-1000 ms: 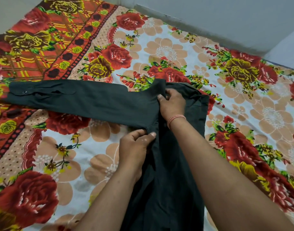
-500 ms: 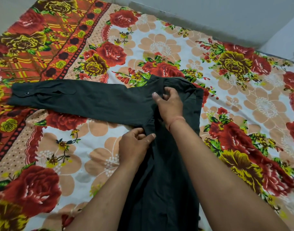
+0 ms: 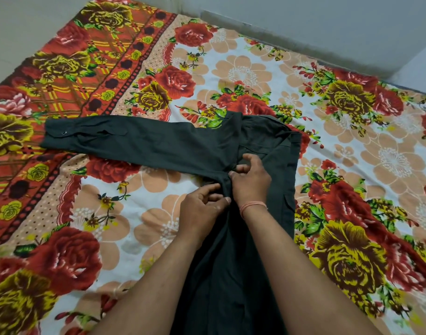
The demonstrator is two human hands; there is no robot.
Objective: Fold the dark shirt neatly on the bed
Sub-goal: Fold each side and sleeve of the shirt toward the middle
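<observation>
The dark shirt (image 3: pixel 262 146) lies on the flowered bedsheet (image 3: pixel 352 151), its body folded into a narrow strip that runs toward me. One long sleeve (image 3: pixel 125 141) stretches out flat to the left, the buttoned cuff at its far end. My left hand (image 3: pixel 202 209) pinches the cloth at the armpit, where the sleeve meets the body. Right beside it, my right hand (image 3: pixel 252 175), with a pink thread around the wrist, grips the same bunched fold with curled fingers. The lower part of the shirt is hidden between my forearms.
The bedsheet has a red and orange border band (image 3: pixel 91 76) along the left side. A grey wall (image 3: pixel 304 25) runs behind the bed's far edge. Bare sheet lies to the right of the shirt and in front of the sleeve.
My right hand has slid down from the shoulder area to the armpit, close to the left hand. The left hand stays at the same spot. The sleeve has not moved.
</observation>
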